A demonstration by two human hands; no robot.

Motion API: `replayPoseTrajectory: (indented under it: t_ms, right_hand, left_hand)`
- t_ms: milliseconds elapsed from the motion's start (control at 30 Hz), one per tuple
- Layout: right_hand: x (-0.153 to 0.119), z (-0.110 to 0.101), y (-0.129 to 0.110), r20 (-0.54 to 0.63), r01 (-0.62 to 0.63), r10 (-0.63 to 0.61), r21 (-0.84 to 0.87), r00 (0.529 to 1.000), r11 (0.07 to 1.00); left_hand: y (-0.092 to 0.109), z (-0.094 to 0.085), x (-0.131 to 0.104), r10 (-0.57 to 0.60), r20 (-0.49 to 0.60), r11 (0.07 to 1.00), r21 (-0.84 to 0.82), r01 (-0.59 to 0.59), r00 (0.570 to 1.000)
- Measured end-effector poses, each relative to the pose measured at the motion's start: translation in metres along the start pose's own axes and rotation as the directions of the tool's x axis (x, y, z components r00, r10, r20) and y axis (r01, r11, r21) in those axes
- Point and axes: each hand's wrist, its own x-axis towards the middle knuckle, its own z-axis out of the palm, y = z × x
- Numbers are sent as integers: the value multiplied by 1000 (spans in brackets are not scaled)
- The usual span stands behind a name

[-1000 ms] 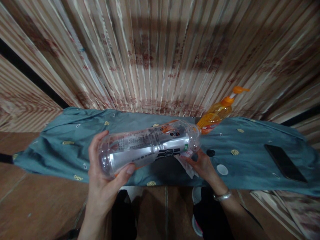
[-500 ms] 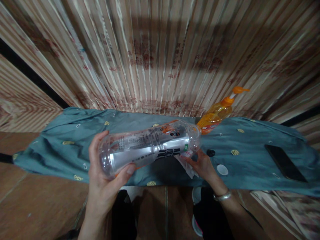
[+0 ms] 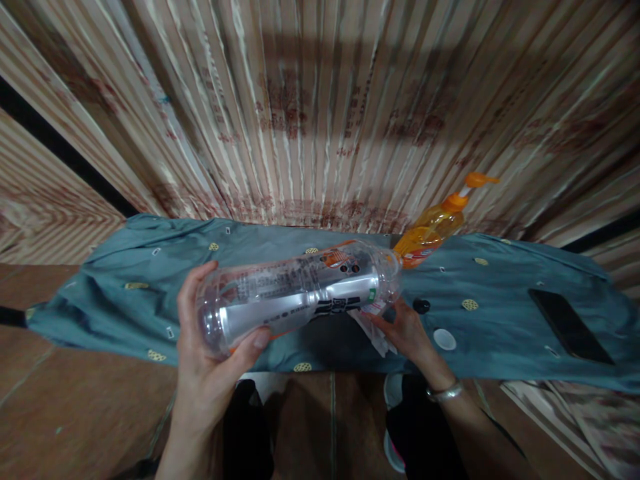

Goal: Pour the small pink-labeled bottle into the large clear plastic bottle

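Note:
A clear plastic bottle (image 3: 300, 293) with a silver and orange label lies sideways above the green cloth, its base to the left. My left hand (image 3: 215, 333) is wrapped round the base end, thumb on the near side. At the other end, my right hand (image 3: 403, 330) is closed on a crumpled white tissue (image 3: 377, 333) close below the bottle's shoulder. The bottle partly hides the right fingertips, so I cannot tell whether they also touch it. Just beyond the bottle's right end stands an orange pump bottle (image 3: 430, 230) with yellow-orange liquid in it.
A green patterned cloth (image 3: 115, 300) covers the narrow surface. Right of my right hand lie a small black cap (image 3: 421, 306) and a white round lid (image 3: 445, 339). Farther right is a black phone (image 3: 570, 327). A pleated curtain (image 3: 320, 120) hangs behind.

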Motion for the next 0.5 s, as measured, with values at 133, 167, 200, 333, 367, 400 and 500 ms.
replayPoseTrajectory:
  t_ms: [133,167,200,333,367,400,500]
  right_hand:
    - [0,0,1,6,4,-4,2,1000,1000]
    - [0,1,1,2,6,-6,-3,1000,1000]
    - [0,1,2,-4,8,-8,-13,1000,1000]
    - [0,2,4,-15,21,-21,-33,1000,999]
    - [0,2,5,-11,21,-21,-26,1000,999]
    - [0,2,5,-6,18,-18,-17,1000,1000]
    - [0,1,4,2,5,-5,-2,1000,1000]
  left_hand:
    - [1,0,1,-8,3,1000,6,8,1000]
    - [1,1,1,-5,-4,1000,14,5,1000]
    - [2,1,1,1,-9,1000,24,0,1000]
    - [1,2,1,16,1,999,41,-16,1000]
    - [0,2,0,15,6,999,41,-15,1000]
    - [-1,1,0,12,10,999,44,-13,1000]
    - [-3,0,-1,-2,4,999,53,2,1000]
